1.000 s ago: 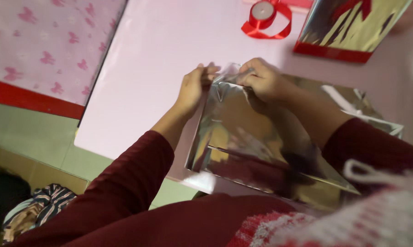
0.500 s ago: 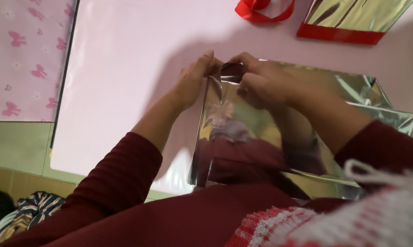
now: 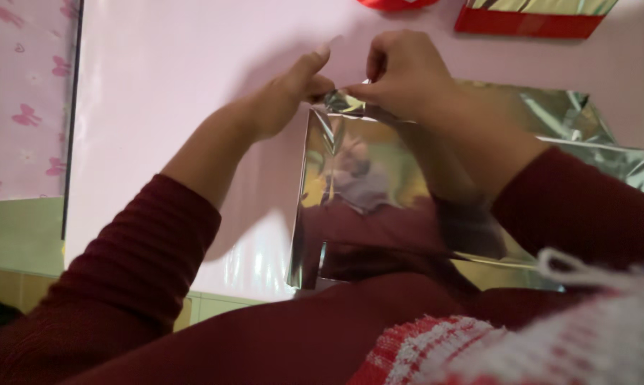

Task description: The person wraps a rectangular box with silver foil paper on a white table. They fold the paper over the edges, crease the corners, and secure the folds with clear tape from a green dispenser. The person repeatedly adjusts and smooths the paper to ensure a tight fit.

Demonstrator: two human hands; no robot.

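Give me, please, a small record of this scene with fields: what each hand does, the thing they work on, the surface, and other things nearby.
left hand: pinches the far edge of the silver foil, thumb up
right hand: pinches the same edge, close to the left hand
silver foil: shiny wrap, flat mirror-like face, creased at the right side
surface: pale pink sheet under the foil
nearby: butterfly-print paper at left; red ribbon and a red-edged foil piece at the far edge
sleeves: dark red

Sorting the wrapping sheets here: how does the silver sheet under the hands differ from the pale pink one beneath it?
The silver foil sheet is mirror-shiny and creased; the pink sheet is only faintly glossy and lies flat. The silver foil sheet is pinched at its top edge by the left hand and right hand; the pink sheet is larger and unheld. Both lie on the table.
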